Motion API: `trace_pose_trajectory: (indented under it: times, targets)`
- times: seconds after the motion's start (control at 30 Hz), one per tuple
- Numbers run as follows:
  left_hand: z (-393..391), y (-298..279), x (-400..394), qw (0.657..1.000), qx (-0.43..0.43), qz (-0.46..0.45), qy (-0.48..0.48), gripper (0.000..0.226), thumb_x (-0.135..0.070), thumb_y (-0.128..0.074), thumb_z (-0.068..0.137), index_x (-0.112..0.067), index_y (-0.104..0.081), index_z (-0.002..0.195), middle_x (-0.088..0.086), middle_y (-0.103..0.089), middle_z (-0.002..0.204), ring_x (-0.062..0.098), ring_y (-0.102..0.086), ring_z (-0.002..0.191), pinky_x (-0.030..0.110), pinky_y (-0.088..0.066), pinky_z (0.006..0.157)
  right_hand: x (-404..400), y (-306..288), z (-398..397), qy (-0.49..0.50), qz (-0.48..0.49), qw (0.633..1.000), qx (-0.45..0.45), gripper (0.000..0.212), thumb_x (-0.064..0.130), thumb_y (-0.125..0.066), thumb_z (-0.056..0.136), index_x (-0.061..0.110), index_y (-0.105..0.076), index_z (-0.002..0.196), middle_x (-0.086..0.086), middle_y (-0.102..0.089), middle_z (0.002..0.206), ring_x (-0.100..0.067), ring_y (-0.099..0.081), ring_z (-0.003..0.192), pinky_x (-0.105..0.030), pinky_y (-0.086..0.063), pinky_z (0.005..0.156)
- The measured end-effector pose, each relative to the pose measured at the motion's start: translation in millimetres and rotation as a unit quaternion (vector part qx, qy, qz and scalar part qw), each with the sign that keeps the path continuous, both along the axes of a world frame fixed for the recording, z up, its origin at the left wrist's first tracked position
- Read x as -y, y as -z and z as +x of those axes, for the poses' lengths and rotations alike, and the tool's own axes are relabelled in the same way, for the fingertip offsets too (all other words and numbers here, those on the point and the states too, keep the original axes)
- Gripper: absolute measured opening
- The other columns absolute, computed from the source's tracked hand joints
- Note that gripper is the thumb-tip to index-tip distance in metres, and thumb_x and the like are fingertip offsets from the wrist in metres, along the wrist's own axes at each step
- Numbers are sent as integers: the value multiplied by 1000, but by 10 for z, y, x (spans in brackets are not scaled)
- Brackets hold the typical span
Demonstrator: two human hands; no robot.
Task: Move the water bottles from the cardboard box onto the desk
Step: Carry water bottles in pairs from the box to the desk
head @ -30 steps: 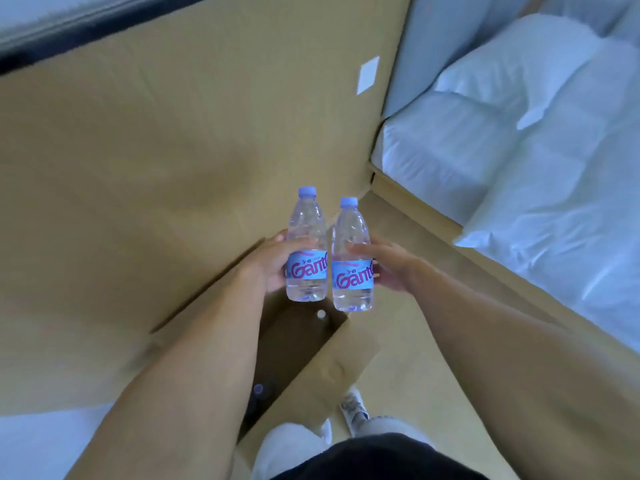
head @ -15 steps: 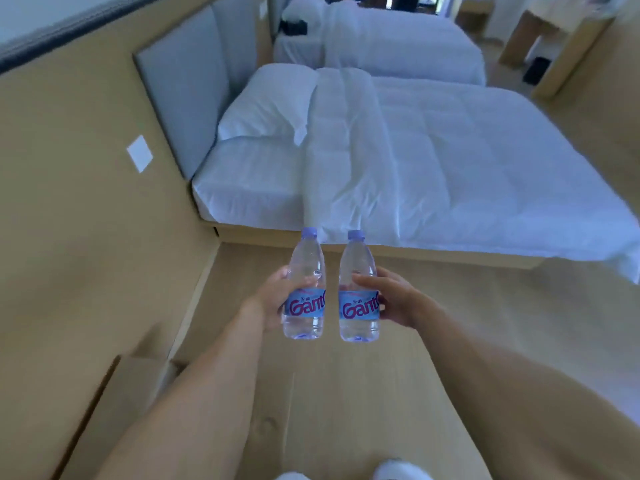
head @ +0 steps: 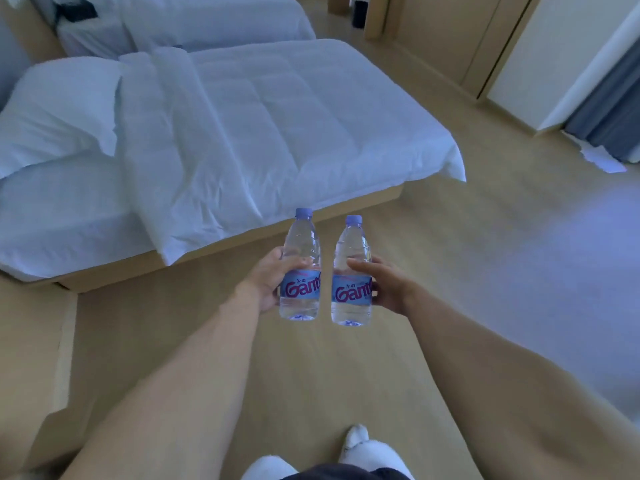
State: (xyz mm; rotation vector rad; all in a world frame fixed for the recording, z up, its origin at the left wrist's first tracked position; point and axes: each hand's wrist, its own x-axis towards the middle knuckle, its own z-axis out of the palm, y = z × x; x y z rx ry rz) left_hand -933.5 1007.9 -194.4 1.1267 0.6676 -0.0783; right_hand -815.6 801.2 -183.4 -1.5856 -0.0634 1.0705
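I carry two clear water bottles with blue labels and pale blue caps, both upright above the wooden floor. My left hand [head: 266, 282] grips the left bottle [head: 300, 244] around its middle. My right hand [head: 386, 285] grips the right bottle [head: 351, 247] the same way. A small gap separates the two bottles. A flap of the cardboard box [head: 41, 362] shows at the lower left edge. No desk is in view.
A bed [head: 242, 126] with white duvet and pillow fills the upper left, a second bed [head: 194, 19] behind it. Wooden floor [head: 467, 237] stretches ahead and right. A wooden cabinet wall [head: 443, 39], a white door [head: 554, 53] and a grey curtain [head: 609, 112] stand at the upper right.
My view has swung right, away from the wall and box toward the beds and open floor. Both hands keep their bottles; the bottles have drifted slightly apart.
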Motion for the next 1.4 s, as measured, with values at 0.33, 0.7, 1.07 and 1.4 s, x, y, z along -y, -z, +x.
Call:
trace_pose_trajectory:
  times: [0.33, 0.7, 1.07, 1.4]
  targets:
    - [1578, -59, 1459, 991, 17, 15, 136, 55, -23, -84, 77, -16, -62, 127, 18, -69, 123, 39, -67, 113, 62, -53, 94, 1696, 26, 993, 163, 4, 987, 2, 33, 29, -72, 88, 23, -65, 119, -4, -73, 96, -21, -70, 84, -37, -58, 70]
    - [3014, -185, 2336, 968, 26, 7, 249, 54, -20, -83, 77, -11, -64, 127, 13, -73, 109, 31, -71, 100, 46, -59, 79, 2729, -77, 1865, 291, 17, 956, 13, 53, 37, -79, 73, 21, -64, 121, -6, -73, 101, -22, -70, 84, -38, -58, 71]
    - [4934, -264, 2555, 928, 49, 38, 367, 44, -27, -81, 80, -14, -68, 120, 12, -74, 114, 34, -69, 110, 55, -57, 90, 2899, -204, 3331, 343, -4, 938, 40, 20, 31, -69, 91, 28, -65, 110, -3, -72, 101, -22, -68, 89, -38, -57, 73]
    - [6421, -413, 2606, 912, 51, 35, 405, 85, -38, -83, 66, -6, -49, 137, 13, -69, 110, 31, -69, 95, 60, -55, 88, 2950, -293, 4585, 393, 0, 918, 43, 12, 33, -70, 89, 33, -70, 102, 4, -76, 89, -17, -70, 82, -33, -58, 66]
